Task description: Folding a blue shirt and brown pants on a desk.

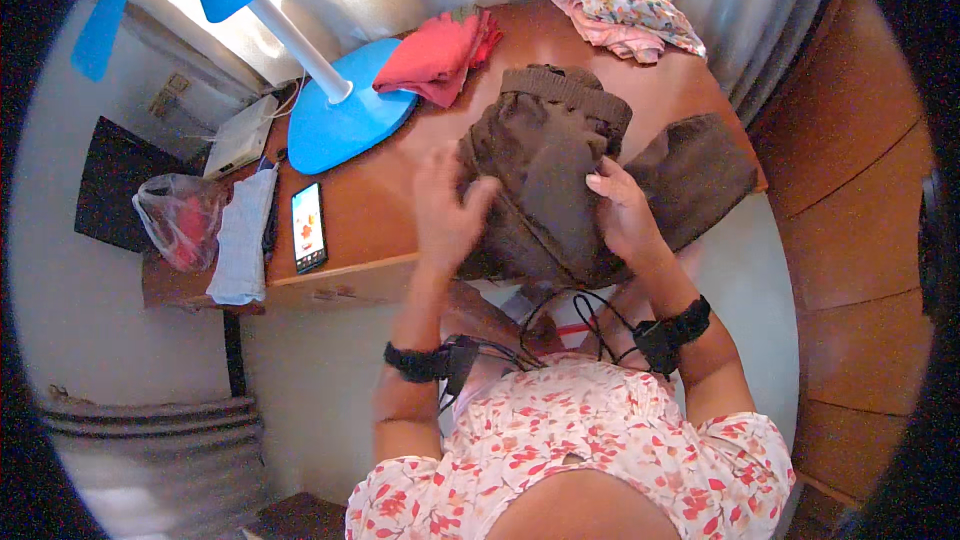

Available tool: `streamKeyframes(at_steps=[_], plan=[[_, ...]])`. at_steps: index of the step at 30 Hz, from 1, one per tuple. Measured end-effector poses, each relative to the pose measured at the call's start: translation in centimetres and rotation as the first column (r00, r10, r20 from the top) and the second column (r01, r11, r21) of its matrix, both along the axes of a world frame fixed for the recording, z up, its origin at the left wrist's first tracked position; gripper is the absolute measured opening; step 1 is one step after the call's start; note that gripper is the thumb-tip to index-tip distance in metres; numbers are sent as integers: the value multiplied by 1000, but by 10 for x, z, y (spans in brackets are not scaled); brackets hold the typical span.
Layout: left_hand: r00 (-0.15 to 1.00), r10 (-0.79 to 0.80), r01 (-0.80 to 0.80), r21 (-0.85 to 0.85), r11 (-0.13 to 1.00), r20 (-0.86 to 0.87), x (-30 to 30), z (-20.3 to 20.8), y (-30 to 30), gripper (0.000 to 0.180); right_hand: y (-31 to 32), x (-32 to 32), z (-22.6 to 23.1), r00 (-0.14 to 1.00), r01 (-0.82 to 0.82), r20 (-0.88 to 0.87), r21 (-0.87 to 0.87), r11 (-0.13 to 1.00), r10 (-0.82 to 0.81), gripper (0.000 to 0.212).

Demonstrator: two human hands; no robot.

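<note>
A pair of dark brown trousers [560, 180] lies bunched on the wooden table in front of me. Its gathered elastic waistband points away from me, and one part of the cloth spreads out to the right. The near side of the garment hangs over the table's front edge. My right hand [625, 208] grips a fold on the right side, thumb on top and the other fingers partly hidden. At the left side of the cloth, my left hand [445, 208] is slightly blurred, with its thumb apart from the fingers.
A folded red cloth [440, 55] lies beyond the trousers, beside a blue fan base [350, 105]. Floral and pink clothes [630, 10] sit at the back right. On the left are a phone [309, 227], a pale cloth [243, 240] and a plastic bag [180, 220].
</note>
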State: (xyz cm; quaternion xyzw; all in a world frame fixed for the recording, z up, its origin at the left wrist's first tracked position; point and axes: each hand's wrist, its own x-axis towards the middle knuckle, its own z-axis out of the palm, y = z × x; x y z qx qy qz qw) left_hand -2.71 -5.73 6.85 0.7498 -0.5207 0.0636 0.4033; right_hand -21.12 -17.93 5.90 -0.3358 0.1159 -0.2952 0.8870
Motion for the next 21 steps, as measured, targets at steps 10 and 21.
streamKeyframes(at_steps=[10, 21], plan=[[954, 28, -131, 330, 935, 299, -28, -19, -20, 42, -12, -9, -4, 928, 373, 67, -209, 904, -367, 13], [971, -98, 133, -151, 980, 217, 8, 47, -2, 28, -37, -40, -24, 848, 285, -267, -497, 820, -457, 36]])
